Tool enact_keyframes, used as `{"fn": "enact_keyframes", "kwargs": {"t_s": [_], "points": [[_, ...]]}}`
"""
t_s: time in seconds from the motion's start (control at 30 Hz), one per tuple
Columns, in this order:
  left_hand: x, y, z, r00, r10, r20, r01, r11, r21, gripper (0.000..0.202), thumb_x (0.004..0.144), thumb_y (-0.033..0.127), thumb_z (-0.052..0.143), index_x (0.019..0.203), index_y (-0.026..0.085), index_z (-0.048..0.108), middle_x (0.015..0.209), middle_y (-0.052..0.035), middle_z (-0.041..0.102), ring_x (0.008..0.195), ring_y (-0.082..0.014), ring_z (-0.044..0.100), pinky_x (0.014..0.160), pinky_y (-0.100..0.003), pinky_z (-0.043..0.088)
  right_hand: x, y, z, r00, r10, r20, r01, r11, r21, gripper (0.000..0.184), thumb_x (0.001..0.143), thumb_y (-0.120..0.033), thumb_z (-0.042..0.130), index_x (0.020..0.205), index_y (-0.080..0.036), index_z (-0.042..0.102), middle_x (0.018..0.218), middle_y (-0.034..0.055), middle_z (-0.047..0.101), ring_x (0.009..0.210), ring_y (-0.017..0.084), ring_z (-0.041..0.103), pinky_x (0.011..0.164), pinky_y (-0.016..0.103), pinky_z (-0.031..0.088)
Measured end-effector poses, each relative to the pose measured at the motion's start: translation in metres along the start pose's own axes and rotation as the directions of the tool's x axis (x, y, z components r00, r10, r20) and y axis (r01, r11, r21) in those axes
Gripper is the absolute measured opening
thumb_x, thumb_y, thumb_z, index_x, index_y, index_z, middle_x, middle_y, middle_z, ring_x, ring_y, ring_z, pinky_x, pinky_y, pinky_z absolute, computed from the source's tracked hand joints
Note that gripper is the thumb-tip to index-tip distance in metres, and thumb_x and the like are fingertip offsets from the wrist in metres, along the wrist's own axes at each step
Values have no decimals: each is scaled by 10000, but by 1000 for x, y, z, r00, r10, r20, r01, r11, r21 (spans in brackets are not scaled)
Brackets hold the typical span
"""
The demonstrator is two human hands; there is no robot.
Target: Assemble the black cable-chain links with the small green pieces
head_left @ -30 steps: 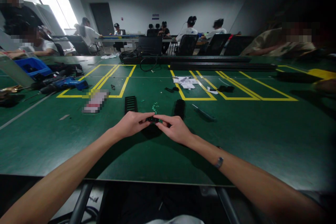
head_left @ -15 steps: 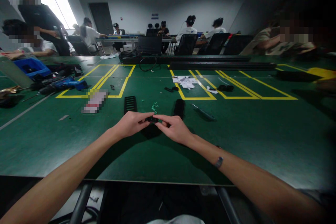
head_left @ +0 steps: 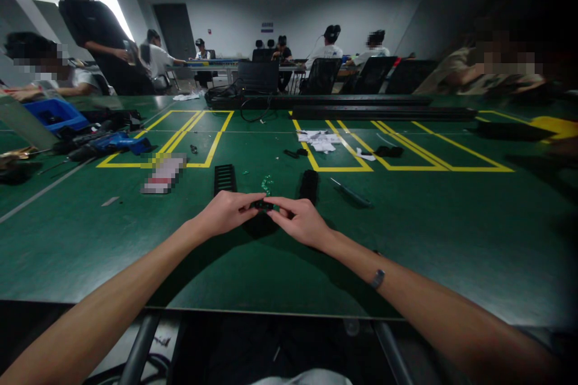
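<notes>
Over the green table, my left hand (head_left: 224,212) and my right hand (head_left: 301,218) meet, fingertips touching. Between them is a small black part (head_left: 264,205) with dark round holes, pinched from both ends; fingers hide much of it. A bit of green shows at my right fingertips, too small to name. Just beyond lie several small green pieces (head_left: 267,183) in a loose cluster. A black slotted tray (head_left: 224,179) rests past my left hand, and a black block-like piece (head_left: 309,185) past my right.
A screwdriver (head_left: 352,193) lies to the right. White papers (head_left: 321,141) and long black bars (head_left: 383,113) are farther back. On the left are a blurred-out flat item (head_left: 163,174), a blue power drill (head_left: 120,143) and a blue bin (head_left: 56,115). Other people sit or stand around.
My hands and the black part stay nearly where they were. In the left background, a standing person in dark clothes has shifted to the right.
</notes>
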State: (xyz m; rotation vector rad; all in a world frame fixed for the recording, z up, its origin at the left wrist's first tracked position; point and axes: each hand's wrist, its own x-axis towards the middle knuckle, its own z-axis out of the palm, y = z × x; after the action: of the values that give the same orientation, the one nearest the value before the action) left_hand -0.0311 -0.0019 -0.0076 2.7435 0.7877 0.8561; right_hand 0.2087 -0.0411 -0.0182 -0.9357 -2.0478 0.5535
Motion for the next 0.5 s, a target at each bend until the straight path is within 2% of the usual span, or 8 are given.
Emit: {"fn": "enact_keyframes", "kwargs": {"t_s": [0.5], "points": [[1, 1, -1, 1000, -11, 14, 11, 1000, 11, 416, 917, 229, 600, 1329, 165, 597, 884, -48, 734, 663, -106, 641, 626, -198, 475, -1, 2, 1, 1000, -22, -13, 22, 1000, -6, 328, 930, -240, 608, 1236, -147, 680, 578, -55, 487, 502, 87, 419, 533, 212, 335]]}}
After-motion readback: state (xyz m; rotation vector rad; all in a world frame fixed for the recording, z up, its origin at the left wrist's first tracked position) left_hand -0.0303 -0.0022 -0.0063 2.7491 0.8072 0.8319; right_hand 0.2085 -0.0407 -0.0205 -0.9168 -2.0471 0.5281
